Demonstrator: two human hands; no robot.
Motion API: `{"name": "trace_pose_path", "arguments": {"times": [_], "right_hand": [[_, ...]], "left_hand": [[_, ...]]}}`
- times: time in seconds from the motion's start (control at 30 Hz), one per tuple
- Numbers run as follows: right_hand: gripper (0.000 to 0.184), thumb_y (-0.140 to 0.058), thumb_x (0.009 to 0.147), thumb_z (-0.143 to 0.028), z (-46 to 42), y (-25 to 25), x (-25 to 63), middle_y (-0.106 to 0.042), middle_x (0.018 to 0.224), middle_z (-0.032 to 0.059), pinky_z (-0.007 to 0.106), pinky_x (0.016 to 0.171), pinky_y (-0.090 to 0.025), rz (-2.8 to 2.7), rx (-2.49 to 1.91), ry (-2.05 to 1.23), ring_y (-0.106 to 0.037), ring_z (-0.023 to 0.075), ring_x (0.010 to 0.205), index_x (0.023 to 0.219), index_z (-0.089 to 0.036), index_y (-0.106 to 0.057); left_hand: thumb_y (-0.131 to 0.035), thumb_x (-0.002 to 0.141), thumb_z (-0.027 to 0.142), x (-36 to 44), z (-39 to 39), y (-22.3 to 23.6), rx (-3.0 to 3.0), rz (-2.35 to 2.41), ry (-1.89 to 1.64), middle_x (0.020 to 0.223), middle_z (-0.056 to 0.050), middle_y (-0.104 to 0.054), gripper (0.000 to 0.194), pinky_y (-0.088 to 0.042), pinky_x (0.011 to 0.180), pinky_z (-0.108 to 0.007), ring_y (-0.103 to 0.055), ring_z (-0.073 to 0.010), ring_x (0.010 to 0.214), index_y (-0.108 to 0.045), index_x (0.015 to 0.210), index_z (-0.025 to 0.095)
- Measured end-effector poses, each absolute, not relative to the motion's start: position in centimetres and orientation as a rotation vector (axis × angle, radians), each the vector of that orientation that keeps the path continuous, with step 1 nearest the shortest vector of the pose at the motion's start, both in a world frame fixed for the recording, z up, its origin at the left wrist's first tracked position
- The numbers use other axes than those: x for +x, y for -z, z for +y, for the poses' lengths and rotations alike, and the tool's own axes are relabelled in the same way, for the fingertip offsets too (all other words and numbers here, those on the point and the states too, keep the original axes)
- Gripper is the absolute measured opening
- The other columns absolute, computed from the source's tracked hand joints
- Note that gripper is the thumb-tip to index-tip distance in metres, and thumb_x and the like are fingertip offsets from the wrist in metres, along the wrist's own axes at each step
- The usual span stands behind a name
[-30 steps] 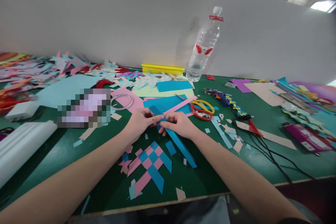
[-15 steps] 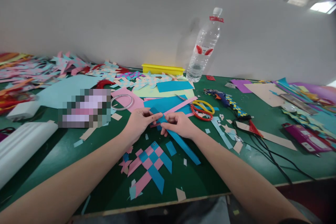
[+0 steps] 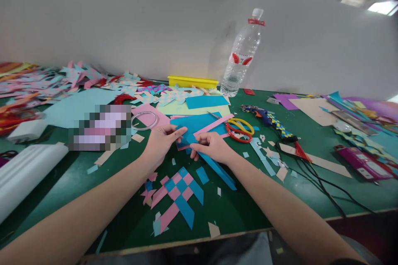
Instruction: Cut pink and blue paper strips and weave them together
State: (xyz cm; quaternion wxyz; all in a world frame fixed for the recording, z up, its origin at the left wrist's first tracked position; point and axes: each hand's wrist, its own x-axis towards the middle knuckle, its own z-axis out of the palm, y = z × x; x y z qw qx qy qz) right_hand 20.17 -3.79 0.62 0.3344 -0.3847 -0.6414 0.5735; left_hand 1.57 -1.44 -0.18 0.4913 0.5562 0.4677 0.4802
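Between both hands is a blue paper strip (image 3: 219, 170), its long free end slanting down to the right. My left hand (image 3: 161, 140) pinches the strip's upper left part between thumb and fingers. My right hand (image 3: 209, 147) grips it a little further along, thumb on top and fingers curled beneath. Some pink paper shows under the strip between the hands. Below them on the table lies a woven pink and blue paper fish (image 3: 180, 193). A small blue paper piece (image 3: 202, 175) is beside it. Behind the hands are blue sheets (image 3: 199, 121) and a pink strip (image 3: 214, 126).
Red and yellow handled scissors (image 3: 239, 130) lie right of the hands, with a glue gun (image 3: 261, 115) and black cable (image 3: 320, 186) beyond. A tape ring (image 3: 144, 120) is at left. A water bottle (image 3: 242, 56) stands at the back. Scraps litter the green table (image 3: 124, 215).
My left hand has shifted slightly left, its thumb moving back along the blue strip. More of the strip shows between the hands, and its free end has tilted a little.
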Motion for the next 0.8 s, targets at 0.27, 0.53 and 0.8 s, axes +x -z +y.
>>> {"name": "trace_pose_path", "arguments": {"times": [0.27, 0.53, 0.8], "right_hand": [[0.035, -0.066, 0.077, -0.048, -3.66, -0.66, 20.28, -0.071, 0.069, 0.0045, 0.028, 0.063, -0.052, -1.694, -1.02, -1.488, -0.066, 0.0136, 0.057, 0.069, -0.017, -0.053], [0.033, -0.069, 0.075, -0.045, -3.66, -0.5, 20.33, -0.072, 0.072, 0.0065, 0.029, 0.064, -0.053, -1.648, -0.992, -1.55, -0.067, 0.0146, 0.059, 0.068, -0.017, -0.053], [0.033, -0.068, 0.076, -0.043, -3.65, -0.46, 20.46, -0.072, 0.07, 0.0059, 0.029, 0.064, -0.053, -1.681, -0.978, -1.537, -0.067, 0.0149, 0.058, 0.066, -0.018, -0.049]], "left_hand": [[-0.074, 0.073, 0.042, 1.21, -0.98, 0.62, 1.24, 1.152, -1.276, 0.053, 0.001, -0.055, 0.03, -0.038, 0.053, -0.023, -0.05, -0.0109, 0.054, -0.064, 0.064, 0.015], [-0.07, 0.076, 0.04, 1.42, -1.27, -0.23, 1.297, 1.234, -1.353, 0.049, 0.001, -0.053, 0.027, -0.042, 0.057, -0.023, -0.051, -0.0117, 0.054, -0.066, 0.064, 0.016], [-0.071, 0.075, 0.04, 1.34, -1.22, -0.15, 1.318, 1.222, -1.35, 0.047, 0.002, -0.052, 0.03, -0.041, 0.054, -0.022, -0.048, -0.0104, 0.05, -0.061, 0.058, 0.017]]}}
